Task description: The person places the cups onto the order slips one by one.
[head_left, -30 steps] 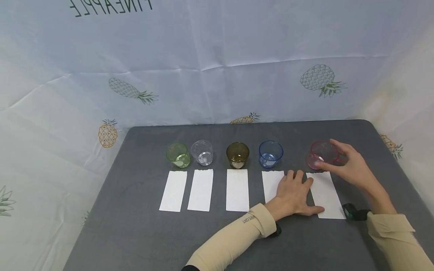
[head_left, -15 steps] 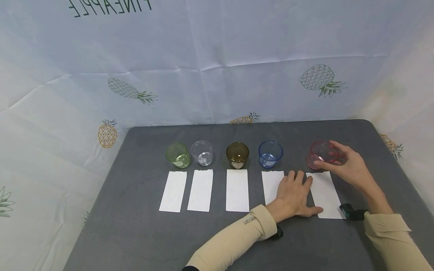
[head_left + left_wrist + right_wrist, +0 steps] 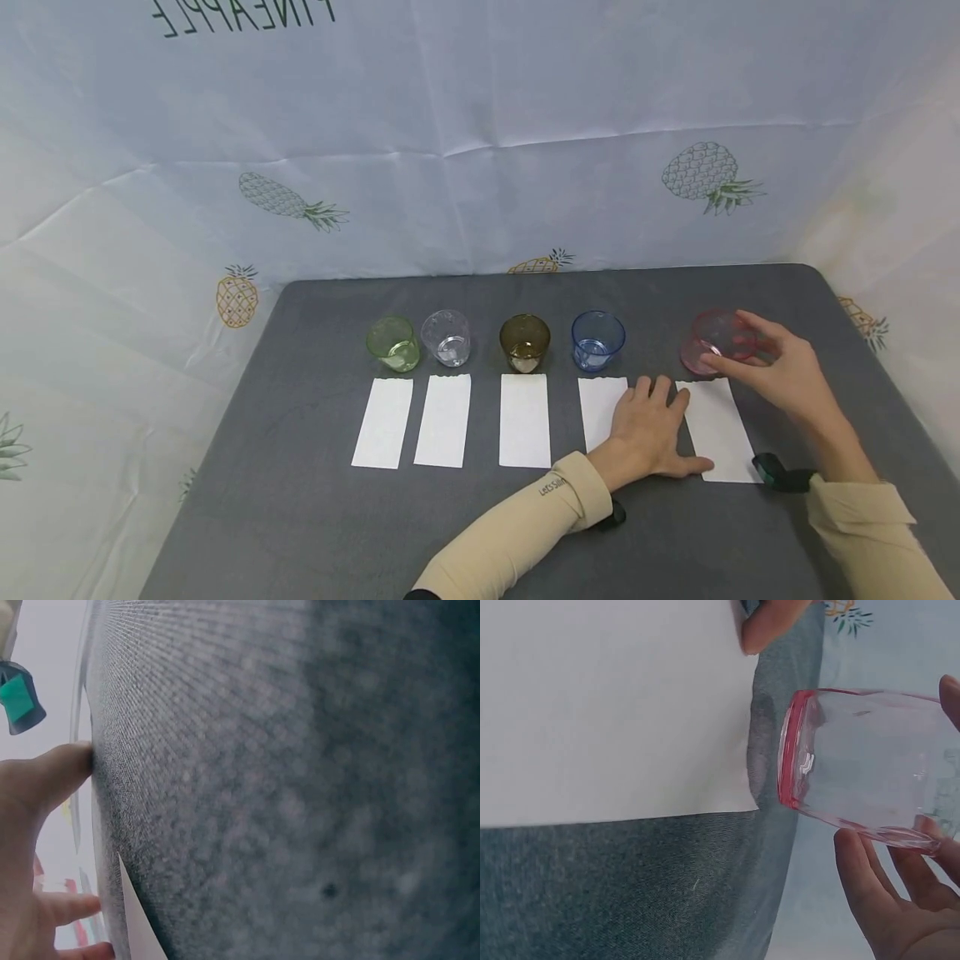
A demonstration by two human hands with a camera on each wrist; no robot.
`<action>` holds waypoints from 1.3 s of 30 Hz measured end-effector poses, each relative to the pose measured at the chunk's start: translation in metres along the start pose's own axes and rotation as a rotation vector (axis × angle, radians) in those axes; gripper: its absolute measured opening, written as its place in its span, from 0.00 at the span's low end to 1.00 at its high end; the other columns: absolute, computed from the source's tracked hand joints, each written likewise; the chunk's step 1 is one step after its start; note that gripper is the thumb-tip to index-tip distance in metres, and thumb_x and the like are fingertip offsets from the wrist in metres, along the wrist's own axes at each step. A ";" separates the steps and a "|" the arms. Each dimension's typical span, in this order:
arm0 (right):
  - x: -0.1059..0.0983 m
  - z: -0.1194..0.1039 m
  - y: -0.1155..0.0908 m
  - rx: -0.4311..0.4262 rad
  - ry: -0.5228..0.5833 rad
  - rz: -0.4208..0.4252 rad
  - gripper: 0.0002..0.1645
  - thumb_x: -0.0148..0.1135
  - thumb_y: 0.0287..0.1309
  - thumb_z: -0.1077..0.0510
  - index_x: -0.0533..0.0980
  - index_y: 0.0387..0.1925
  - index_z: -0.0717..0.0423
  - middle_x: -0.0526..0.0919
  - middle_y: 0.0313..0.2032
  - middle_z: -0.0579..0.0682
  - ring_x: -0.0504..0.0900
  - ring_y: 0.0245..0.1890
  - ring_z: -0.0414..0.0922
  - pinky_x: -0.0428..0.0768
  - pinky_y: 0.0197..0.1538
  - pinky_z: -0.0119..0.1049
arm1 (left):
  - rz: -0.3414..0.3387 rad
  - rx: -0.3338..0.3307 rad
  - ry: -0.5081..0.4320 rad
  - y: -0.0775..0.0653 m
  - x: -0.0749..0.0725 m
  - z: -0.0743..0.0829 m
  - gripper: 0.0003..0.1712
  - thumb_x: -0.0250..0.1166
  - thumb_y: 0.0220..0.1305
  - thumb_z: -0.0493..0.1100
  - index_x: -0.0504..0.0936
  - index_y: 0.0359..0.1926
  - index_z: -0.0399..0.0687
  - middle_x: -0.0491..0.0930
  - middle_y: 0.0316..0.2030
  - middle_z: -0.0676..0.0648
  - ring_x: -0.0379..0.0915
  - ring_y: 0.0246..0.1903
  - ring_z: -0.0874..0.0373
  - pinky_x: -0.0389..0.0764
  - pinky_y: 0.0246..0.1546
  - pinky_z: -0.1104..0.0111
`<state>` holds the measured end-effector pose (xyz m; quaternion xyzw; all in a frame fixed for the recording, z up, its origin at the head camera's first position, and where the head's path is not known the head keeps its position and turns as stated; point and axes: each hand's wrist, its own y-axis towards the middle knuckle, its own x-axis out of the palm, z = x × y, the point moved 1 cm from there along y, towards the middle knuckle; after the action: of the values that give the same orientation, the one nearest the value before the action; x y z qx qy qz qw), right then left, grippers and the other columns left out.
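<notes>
My right hand (image 3: 787, 367) holds a clear pink-tinted glass (image 3: 697, 343) at the far right of the row, thumb on the near side and fingers round the far side. In the right wrist view the glass's reddish base (image 3: 793, 750) looks slightly off the table, over a dark patch. My left hand (image 3: 648, 429) rests with fingers spread between two white paper strips, over the right part of one strip (image 3: 600, 404). Its thumb and fingertips touch the edge of the rightmost strip (image 3: 716, 433), just in front of the pink glass.
Left of the pink glass stand a blue glass (image 3: 598, 342), a brown glass (image 3: 525, 343), a clear glass (image 3: 447, 338) and a green glass (image 3: 393, 343). Paper strips lie before them on the grey table (image 3: 315, 517). A pineapple-print curtain (image 3: 480, 200) hangs behind.
The pink glass has shifted slightly up and to the right in my right hand. My left hand has stayed nearly still, and the other glasses have not moved.
</notes>
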<state>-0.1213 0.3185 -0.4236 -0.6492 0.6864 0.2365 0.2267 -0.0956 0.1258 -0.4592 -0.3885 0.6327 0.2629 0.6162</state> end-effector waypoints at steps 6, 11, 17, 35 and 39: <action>-0.005 -0.002 -0.010 -0.026 0.016 0.000 0.54 0.76 0.58 0.56 0.57 0.78 0.59 0.69 0.62 0.64 0.73 0.42 0.15 0.71 0.43 0.08 | -0.006 -0.002 -0.008 0.000 0.000 0.000 0.56 0.48 0.49 0.92 0.60 0.75 0.76 0.62 0.67 0.61 0.60 0.62 0.64 0.70 0.58 0.75; -0.009 -0.003 -0.018 -0.039 0.011 -0.005 0.53 0.75 0.58 0.56 0.57 0.79 0.56 0.73 0.62 0.54 0.73 0.43 0.14 0.71 0.44 0.07 | -0.014 -0.001 -0.008 0.000 0.000 -0.001 0.56 0.47 0.49 0.92 0.59 0.76 0.76 0.62 0.67 0.62 0.59 0.63 0.65 0.69 0.58 0.75; -0.014 -0.002 -0.027 -0.025 0.008 -0.035 0.54 0.74 0.60 0.55 0.55 0.80 0.52 0.72 0.64 0.36 0.72 0.45 0.13 0.71 0.43 0.08 | -0.012 0.001 -0.011 0.000 0.001 -0.001 0.57 0.47 0.49 0.92 0.59 0.76 0.76 0.62 0.68 0.61 0.60 0.63 0.64 0.69 0.59 0.74; -0.024 0.001 -0.044 -0.098 -0.022 -0.084 0.55 0.77 0.53 0.62 0.59 0.78 0.53 0.66 0.56 0.19 0.71 0.47 0.13 0.68 0.45 0.07 | 0.009 -0.004 -0.003 0.001 0.002 0.000 0.57 0.47 0.48 0.93 0.60 0.76 0.76 0.63 0.67 0.61 0.60 0.62 0.64 0.69 0.59 0.75; -0.026 0.004 -0.046 -0.132 -0.014 -0.102 0.54 0.77 0.52 0.65 0.61 0.77 0.53 0.68 0.56 0.21 0.72 0.48 0.14 0.68 0.46 0.08 | 0.012 -0.005 0.001 0.001 0.003 0.000 0.57 0.47 0.48 0.93 0.60 0.76 0.76 0.63 0.67 0.61 0.60 0.62 0.64 0.69 0.59 0.75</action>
<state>-0.0742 0.3395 -0.4119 -0.6952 0.6339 0.2739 0.1998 -0.0962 0.1254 -0.4617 -0.3863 0.6345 0.2682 0.6134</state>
